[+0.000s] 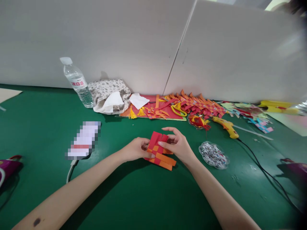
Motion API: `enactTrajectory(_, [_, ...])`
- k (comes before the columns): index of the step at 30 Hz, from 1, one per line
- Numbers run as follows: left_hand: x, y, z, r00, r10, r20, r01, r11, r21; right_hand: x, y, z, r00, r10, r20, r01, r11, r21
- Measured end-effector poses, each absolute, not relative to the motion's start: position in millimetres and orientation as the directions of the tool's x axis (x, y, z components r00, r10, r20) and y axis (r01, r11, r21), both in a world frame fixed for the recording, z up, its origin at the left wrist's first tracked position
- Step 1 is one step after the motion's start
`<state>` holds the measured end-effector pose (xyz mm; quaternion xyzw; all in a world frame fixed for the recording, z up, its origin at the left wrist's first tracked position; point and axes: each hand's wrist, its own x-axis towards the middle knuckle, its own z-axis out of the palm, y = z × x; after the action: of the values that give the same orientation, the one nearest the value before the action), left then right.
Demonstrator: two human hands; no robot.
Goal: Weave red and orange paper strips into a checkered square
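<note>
Between my hands, just above the green table, is a piece woven from red and orange paper strips (pixel 157 148), with loose orange strip ends pointing to the lower right. My left hand (pixel 137 148) grips its left edge, thumb on top and fingers underneath. On the upper right side my right hand (pixel 176 143) pinches it, thumb on the front face and index finger stretched out; the other fingers are partly hidden behind the paper. A clear dish of googly eyes (pixel 213 155) lies to the right of my right hand.
Finished-looking woven paper fish (pixel 201 105) and yellow tassels lie along the grey partition (pixel 107 41). A yellow glue gun (pixel 226 126) with a black cord rests at right. Left are a water bottle (pixel 78 83), a tissue pouch (pixel 110 95) and a charging phone (pixel 83 140) on the green table (pixel 148 201).
</note>
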<state>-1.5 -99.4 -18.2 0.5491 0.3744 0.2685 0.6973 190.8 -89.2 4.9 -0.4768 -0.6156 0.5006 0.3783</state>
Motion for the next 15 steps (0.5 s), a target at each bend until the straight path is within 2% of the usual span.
enactTrajectory(7, [-1.1, -99.2, -19.9, 0.561, 0.794, -0.235, 0.033, 0.262, 0.965, 194.3, -86.6, 6.7, -0.218, 0.976, -0.012, 0.267, 0.048, -0.963])
enactTrajectory(15, [-1.2, -99.2, -18.0, 0.559, 0.793, -0.241, 0.023, 0.275, 0.961, 193.9, -86.4, 5.5, -0.203, 0.979, 0.011, 0.226, 0.058, -0.972])
